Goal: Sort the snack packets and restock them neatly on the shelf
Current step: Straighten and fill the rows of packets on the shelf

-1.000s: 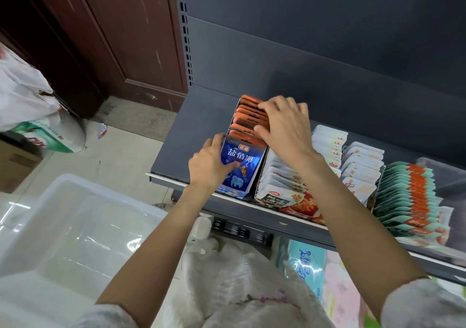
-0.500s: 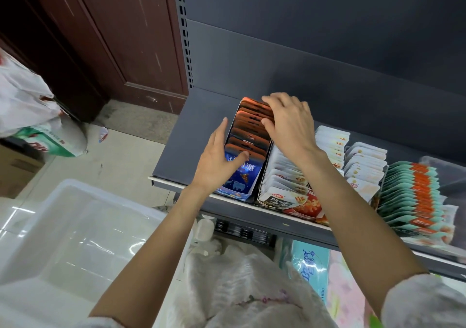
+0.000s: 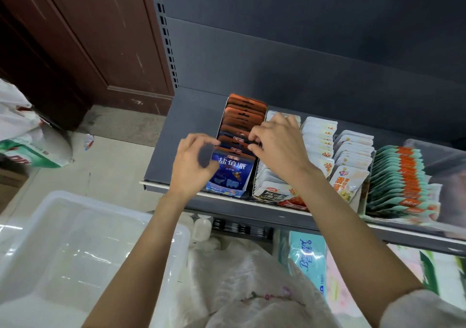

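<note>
A display box of blue snack packets [image 3: 233, 168] with orange tops stands at the left end of the row on the grey shelf [image 3: 181, 126]. My right hand [image 3: 277, 148] reaches over the middle of this box, and its fingertips pinch the orange top of one packet. My left hand [image 3: 193, 161] is at the box's left side with fingers curved in a C. Its fingertips are against the box wall and nothing shows in its grip. To the right stand rows of white packets [image 3: 319, 136] and teal and orange packets [image 3: 398, 176].
A clear plastic bin [image 3: 63, 239] sits low on the left, in front of the shelf. Tissue packs [image 3: 307, 254] lie on the shelf below. White bags [image 3: 22, 131] rest on the floor at far left. A clear container [image 3: 443, 161] stands at the shelf's right end.
My left hand has come off the front packet and curled beside the box's left wall. My right hand has slid forward along the row and now pinches a packet's top.
</note>
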